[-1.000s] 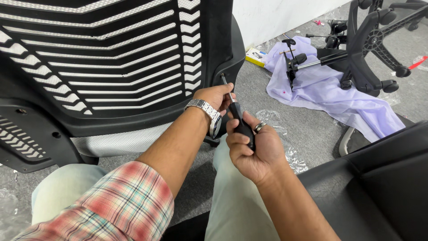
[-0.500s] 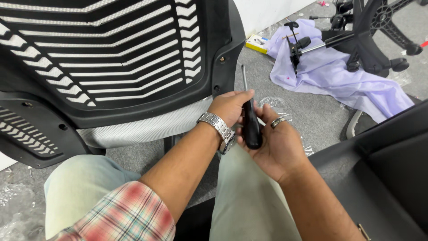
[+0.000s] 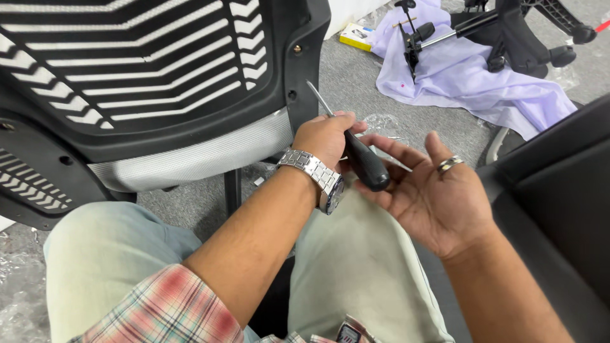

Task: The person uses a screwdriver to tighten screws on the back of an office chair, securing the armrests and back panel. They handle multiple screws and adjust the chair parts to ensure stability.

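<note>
Left hand (image 3: 327,136) grips black-handled steel screwdriver (image 3: 356,152), shaft angled toward black mesh chair back (image 3: 146,70). Right hand (image 3: 432,190) open, palm up, fingertips touching handle.

A grey, short-piled carpet floor (image 3: 343,82) was seen under everything, lit evenly and without hard shadows. The upper left was filled by a black plastic chair back with white slatted mesh (image 3: 127,70), edged below by a pale grey woven band (image 3: 190,155). A lilac cloth (image 3: 470,82) was spread on the floor at the upper right, and a black star-shaped chair base with castors (image 3: 515,38) was laid across it. A small yellow box (image 3: 356,36) was set near the cloth. A dark padded seat panel (image 3: 559,190) was seen at the right edge, and crumpled clear plastic wrap (image 3: 19,298) at the lower left.
</note>
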